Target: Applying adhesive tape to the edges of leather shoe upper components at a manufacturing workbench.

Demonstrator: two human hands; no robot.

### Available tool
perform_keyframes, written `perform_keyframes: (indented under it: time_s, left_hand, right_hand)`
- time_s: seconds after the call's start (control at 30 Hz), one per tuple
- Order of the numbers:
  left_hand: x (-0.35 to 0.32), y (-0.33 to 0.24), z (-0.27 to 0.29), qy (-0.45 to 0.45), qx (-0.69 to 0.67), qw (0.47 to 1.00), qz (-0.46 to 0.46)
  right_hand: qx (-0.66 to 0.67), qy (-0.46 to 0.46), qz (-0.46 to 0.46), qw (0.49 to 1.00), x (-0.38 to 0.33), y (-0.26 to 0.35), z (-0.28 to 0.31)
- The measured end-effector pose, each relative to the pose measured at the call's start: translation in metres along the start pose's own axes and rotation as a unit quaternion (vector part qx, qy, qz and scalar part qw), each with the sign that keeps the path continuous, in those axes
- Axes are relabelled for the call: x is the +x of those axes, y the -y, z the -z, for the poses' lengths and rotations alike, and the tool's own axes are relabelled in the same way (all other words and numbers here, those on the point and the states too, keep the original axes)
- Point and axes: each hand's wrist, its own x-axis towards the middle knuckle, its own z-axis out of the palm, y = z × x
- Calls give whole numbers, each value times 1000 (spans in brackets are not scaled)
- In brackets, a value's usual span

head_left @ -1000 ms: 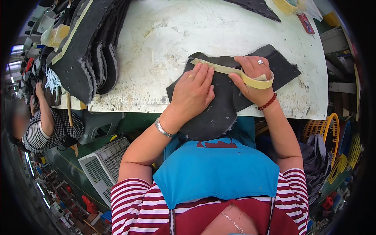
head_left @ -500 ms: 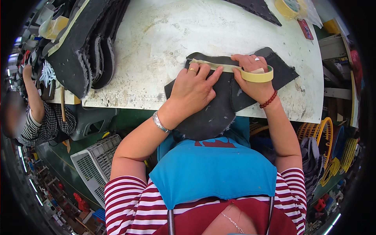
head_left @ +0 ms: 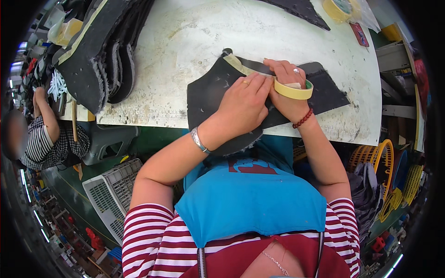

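A dark, fuzzy-edged fabric piece point(head_left: 204, 88) lies on the table and hangs over its near edge. Along its far edge runs a strip of pale yellow masking tape point(head_left: 237, 64), partly covered by my fingers. My left hand point(head_left: 245, 104) is closed, fingers bent and together, pressing on the fabric and tape. Right beside it, fingertips almost meeting, my right hand point(head_left: 288, 95) is closed around a roll of masking tape point(head_left: 296, 93), which sits around its fingers. What lies under both sets of fingertips is hidden.
A stack of similar dark pieces point(head_left: 85, 78) lies on the white table point(head_left: 185, 41) at left. Another dark piece point(head_left: 301, 11) and a yellow tape roll point(head_left: 337, 10) are at the far side. A white crate point(head_left: 113, 185) stands below. Another person point(head_left: 44, 134) works at far left.
The fabric piece has turned, its taped edge now slanting down to the right. My left hand has slid right along the tape toward my right hand, which shifted slightly left with the roll.
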Motion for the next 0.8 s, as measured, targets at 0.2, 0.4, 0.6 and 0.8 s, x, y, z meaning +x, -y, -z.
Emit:
perform_keyframes:
  time_s: [0.2,0.4,0.6,0.8]
  left_hand:
    - [-10,-1,-12,-62,8,998,-8]
    - [-13,0,-11,-34,64,997,-14]
    - [-11,-3,-10,-20,63,998,-14]
    - [-10,-3,-10,6,103,995,-13]
  right_hand:
    - [431,-27,-137,891,-7,-13,1]
    - [-90,8,122,988,-6,-55,39]
    - [4,49,122,991,-10,-81,73]
    - [81,80,13,993,-13,-87,55]
